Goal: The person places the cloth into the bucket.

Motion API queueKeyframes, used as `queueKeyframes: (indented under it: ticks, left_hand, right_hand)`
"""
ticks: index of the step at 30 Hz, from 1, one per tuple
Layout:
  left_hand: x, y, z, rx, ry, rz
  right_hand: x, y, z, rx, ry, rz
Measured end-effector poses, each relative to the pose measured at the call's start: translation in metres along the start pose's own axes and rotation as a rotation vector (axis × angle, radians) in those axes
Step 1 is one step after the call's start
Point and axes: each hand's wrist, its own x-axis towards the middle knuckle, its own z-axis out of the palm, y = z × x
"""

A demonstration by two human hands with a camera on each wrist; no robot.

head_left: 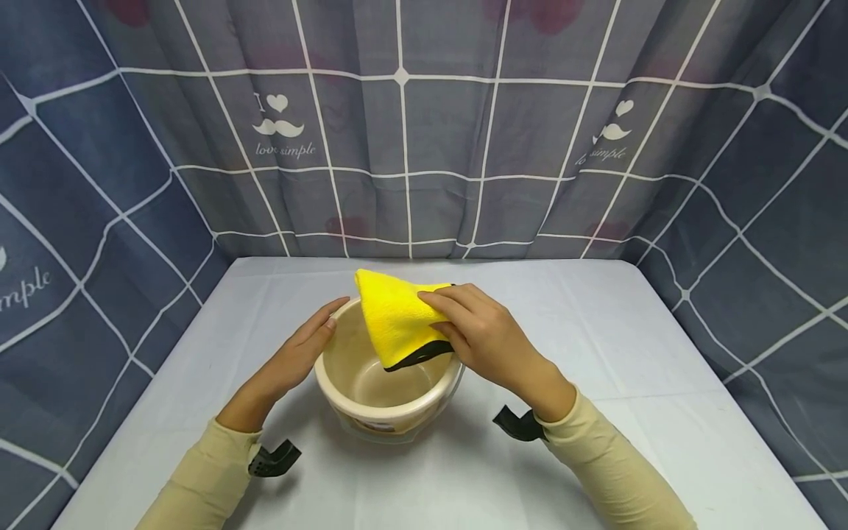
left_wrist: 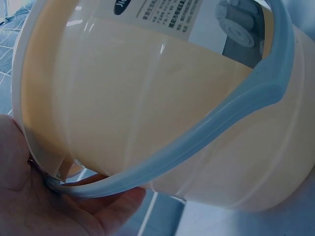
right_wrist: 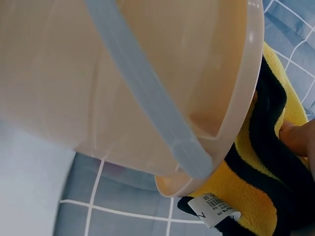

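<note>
A cream bucket (head_left: 389, 403) stands upright on the white table, and its blue-grey handle (left_wrist: 197, 150) hangs down along the near side. My left hand (head_left: 299, 352) grips its left rim; in the left wrist view the fingers pass behind the handle's end. My right hand (head_left: 486, 335) pinches a yellow cloth (head_left: 397, 313) with black edging between thumb and fingers. The folded cloth hangs over the bucket's opening at its far right and covers part of the inside. A white tag (right_wrist: 211, 209) sticks out from the cloth in the right wrist view.
Under the bucket, the table (head_left: 583, 331) has a white cover. A dark grey curtain (head_left: 437, 132) with white grid lines encloses the back and both sides. Black bands (head_left: 274, 459) sit at both wrists, over beige sleeves. A printed label (left_wrist: 197, 22) is on the bucket's near wall.
</note>
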Motion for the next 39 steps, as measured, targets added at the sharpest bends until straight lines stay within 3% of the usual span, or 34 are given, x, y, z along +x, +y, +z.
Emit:
queueKeyframes:
  ticks: [39]
  left_hand:
    - [0.001,-0.001,0.000,-0.004,-0.001,0.002]
  right_hand:
    - [0.016,-0.009,0.005,-0.087,-0.147,-0.007]
